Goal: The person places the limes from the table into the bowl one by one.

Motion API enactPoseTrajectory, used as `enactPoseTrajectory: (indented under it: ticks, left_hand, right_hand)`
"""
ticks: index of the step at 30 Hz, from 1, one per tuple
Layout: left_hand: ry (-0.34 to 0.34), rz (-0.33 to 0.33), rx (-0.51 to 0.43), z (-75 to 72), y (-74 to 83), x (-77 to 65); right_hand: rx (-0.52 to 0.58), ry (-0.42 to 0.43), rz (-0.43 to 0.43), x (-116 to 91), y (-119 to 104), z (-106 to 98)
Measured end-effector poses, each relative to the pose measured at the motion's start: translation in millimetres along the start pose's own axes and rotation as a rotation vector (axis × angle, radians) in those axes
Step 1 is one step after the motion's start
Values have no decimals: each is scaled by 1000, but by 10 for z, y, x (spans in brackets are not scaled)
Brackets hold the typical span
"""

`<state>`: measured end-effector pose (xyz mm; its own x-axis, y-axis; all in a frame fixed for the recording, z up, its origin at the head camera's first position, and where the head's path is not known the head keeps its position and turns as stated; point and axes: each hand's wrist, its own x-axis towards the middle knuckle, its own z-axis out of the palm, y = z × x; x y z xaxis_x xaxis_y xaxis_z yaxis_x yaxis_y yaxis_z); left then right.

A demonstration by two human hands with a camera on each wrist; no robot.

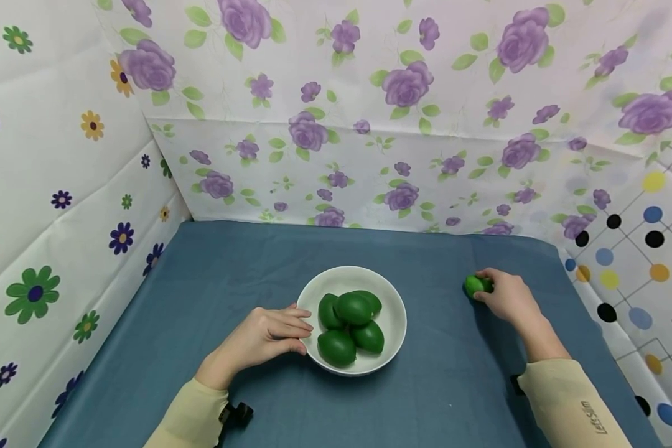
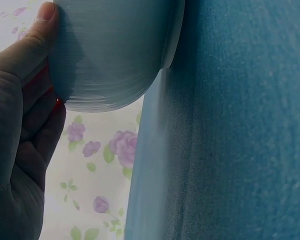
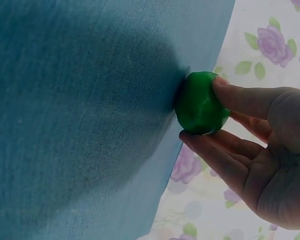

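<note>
A white bowl [image 1: 394,336] stands on the blue cloth with several dark green limes [image 1: 337,347] piled inside. My left hand [image 1: 269,333] rests its nearly straight fingers on the bowl's left rim, with the thumb against the edge nearer me. From below, the left wrist view shows the bowl's outer wall [image 2: 115,55] beside that hand [image 2: 20,110]. Off to the right, my right hand [image 1: 509,295] pinches a brighter green lime [image 1: 473,286] between thumb and fingers. Close up, this lime [image 3: 200,102] is at the cloth surface; whether it touches I cannot tell.
Blue cloth [image 1: 246,261] covers the table. A purple-flowered curtain [image 1: 369,168] rises along the back edge. Patterned sheets also hang on the left side [image 1: 78,249] and the right side [image 1: 627,280].
</note>
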<state>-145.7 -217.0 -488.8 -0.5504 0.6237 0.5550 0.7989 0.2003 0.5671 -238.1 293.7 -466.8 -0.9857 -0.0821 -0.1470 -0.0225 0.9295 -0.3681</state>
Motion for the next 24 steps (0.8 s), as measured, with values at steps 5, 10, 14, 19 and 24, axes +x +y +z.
enactPoseTrajectory:
  ticks: [5,10,14,19,24]
  left_hand:
    - [-2,-7,-6,-6,9,7]
    - [-4,-23,-5,0,6,14]
    - [0,-38,-14,0,8,10]
    - [1,-38,-14,0,4,-6]
    - [-12,-31,-9,-16,25,17]
  right_hand:
    - [3,-5,4,4,-1,-12]
    - [11,-3,15,6,14,-37]
    - [25,5,9,24,17,-49]
    - [33,-10,13,34,12,-39]
    - [34,-3,26,19,37,-41]
